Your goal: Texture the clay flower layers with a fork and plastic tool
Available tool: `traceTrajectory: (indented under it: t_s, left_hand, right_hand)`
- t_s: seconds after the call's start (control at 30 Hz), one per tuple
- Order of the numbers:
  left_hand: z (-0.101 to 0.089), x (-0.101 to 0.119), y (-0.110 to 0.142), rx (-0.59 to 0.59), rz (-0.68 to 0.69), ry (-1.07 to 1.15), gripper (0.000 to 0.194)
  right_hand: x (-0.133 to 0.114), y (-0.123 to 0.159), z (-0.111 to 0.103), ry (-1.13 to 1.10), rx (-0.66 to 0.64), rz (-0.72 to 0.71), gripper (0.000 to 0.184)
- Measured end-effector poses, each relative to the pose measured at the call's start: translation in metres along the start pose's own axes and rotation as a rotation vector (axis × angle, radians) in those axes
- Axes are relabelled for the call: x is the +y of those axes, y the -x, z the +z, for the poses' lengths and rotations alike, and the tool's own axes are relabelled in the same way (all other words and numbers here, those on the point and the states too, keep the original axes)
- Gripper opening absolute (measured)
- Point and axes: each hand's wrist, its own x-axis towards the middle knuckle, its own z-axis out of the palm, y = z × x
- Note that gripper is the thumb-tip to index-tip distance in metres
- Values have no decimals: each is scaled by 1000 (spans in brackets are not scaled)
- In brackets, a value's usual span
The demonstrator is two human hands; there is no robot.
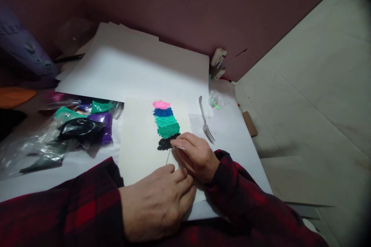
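A cream sheet (136, 131) bears a column of textured clay patches: pink clay (161, 104), blue clay (163, 112), green clay (168, 126) and, lowest, black clay (164, 143). My right hand (197, 156) is closed, its fingertips touching the right edge of the black patch; whatever they pinch is hidden. Below it, my left hand (162, 198) rests on the sheet with fingers curled in, hiding their contents. A thin dark line (168, 156), perhaps a fine tool or a drawn mark, runs between the black clay and my left hand.
A metal fork (204, 119) lies right of the sheet, near a small clear bag (216, 99). Plastic packets of coloured clay (82, 125) are heaped at left. Large white sheets (139, 61) lie at the back, against the wall (185, 4). The table's right edge (255, 142) borders the tiled floor.
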Motion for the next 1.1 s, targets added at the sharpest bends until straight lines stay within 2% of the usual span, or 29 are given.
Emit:
traceTrajectory:
  t_s: [0.37, 0.53, 0.63, 0.8, 1.0, 1.1]
  left_hand:
    - [-4, 0, 0, 41, 7, -1, 39]
    - [-11, -1, 0, -11, 16, 18, 33]
    - [-9, -1, -1, -5, -2, 5, 32]
    - [-2, 1, -2, 15, -7, -13, 32]
    - [-4, 0, -2, 11, -7, -4, 32]
    - [-4, 0, -2, 9, -6, -3, 35]
  right_hand:
    - [0, 1, -3, -18, -13, 18, 19]
    - [3, 5, -5, -95, 89, 60, 21]
    - [5, 6, -3, -132, 120, 58, 24]
    - [4, 5, -1, -171, 92, 78, 21]
    - [2, 2, -2, -124, 28, 79, 19]
    - [3, 5, -2, -141, 58, 74, 21]
